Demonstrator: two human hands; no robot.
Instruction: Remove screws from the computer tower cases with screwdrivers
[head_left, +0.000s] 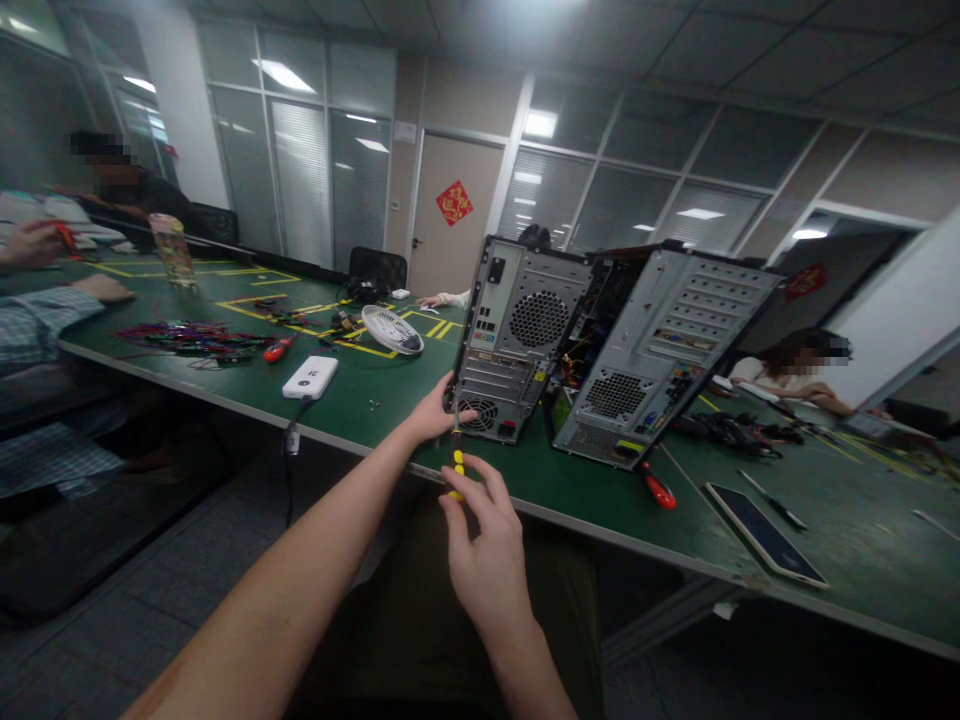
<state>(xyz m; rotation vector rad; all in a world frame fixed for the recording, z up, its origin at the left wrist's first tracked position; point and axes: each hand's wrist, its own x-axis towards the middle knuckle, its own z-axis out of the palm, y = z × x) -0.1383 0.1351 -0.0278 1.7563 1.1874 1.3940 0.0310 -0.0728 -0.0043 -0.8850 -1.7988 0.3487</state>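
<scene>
My right hand (487, 530) is closed around the yellow-and-black handle of a screwdriver (458, 460). Its shaft points up at the lower left rear of a computer case (495, 350), which stands upright on the green table with its back panel facing me. My left hand (439, 412) rests against that case's lower left edge, fingers stretched and apart, the thumb by the vent grille. Whether the screwdriver tip sits in a screw is too small to tell. A second computer case (622, 390) stands just to the right, its back also toward me.
On the green table (390, 400) lie a white power bank (310, 377) with a cable, a bundle of wires (191, 342), red-handled screwdrivers (660, 490), a white basket (392, 330) and a phone (765, 535). Several other people sit around the table. Its front edge runs below the cases.
</scene>
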